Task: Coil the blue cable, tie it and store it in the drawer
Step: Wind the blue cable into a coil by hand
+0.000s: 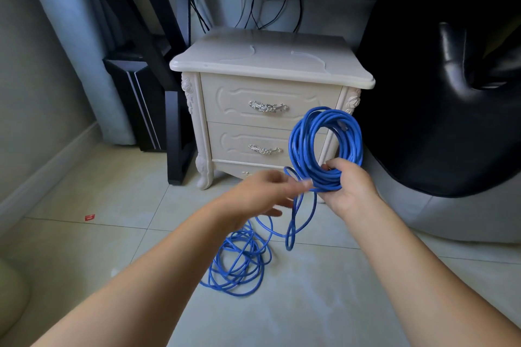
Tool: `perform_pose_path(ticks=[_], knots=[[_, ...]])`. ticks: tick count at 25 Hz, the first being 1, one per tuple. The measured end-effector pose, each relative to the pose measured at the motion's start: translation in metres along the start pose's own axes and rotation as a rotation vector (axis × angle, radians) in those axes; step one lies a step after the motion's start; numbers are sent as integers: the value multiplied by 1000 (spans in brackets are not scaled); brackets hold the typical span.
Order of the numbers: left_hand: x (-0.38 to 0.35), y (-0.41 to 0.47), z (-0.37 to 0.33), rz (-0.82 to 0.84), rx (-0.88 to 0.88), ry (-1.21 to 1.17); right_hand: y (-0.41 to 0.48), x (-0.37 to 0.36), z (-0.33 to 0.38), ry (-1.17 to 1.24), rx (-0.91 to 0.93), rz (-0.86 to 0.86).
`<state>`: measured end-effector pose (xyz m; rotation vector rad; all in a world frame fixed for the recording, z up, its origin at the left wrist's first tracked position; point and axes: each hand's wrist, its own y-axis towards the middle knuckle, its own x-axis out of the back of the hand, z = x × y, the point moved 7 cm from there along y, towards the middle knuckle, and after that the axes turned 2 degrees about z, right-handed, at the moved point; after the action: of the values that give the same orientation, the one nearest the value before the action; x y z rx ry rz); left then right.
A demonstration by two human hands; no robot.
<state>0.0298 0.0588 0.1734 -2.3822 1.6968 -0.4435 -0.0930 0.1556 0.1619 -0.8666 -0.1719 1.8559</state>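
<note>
Coiling step: right hand (348, 187) grips the blue cable (297, 146) loops; left hand (262, 194) fingers (306, 184) pinch a strand. Next, wind up the pile on the floor (112, 234).

Blue cable (327, 146); cream nightstand (267, 70), silver handles (267, 107); black chair (451, 93).

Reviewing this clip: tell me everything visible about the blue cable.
The long, thin blue cable looks plastic-jacketed and flexible. Part is wound into a neat round coil held upright, its bottom gripped by the right hand, in front of the cream wooden nightstand; what looks like a pale connector shows near the coil's top right. One strand passes the pinching fingers of the blurred left hand, then hangs in loops to a loose tangle on the pale tiled floor. No tie is visible.
</note>
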Motion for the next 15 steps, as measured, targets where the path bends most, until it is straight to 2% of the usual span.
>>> perform_pose_path(ticks=[1,3,5,7,9,11,13,15], knots=[[-7,0,2,37,-10,84,1,-1,-1,14,-11,9],[-13,2,4,8,-30,81,2,-4,-3,60,-47,39],[-8,5,1,-82,-40,-72,4,-6,-3,127,-89,103],[11,8,-1,-193,-11,-339,6,-6,-1,90,-118,175],[28,8,-1,-179,48,-676,5,-4,7,-95,-86,196],[33,4,-5,-62,75,-912,4,1,21,-325,45,132],[32,2,-8,20,45,-1003,-1,-1,31,-540,194,90],[35,6,-8,-22,-26,-918,-7,-6,33,-719,306,90]])
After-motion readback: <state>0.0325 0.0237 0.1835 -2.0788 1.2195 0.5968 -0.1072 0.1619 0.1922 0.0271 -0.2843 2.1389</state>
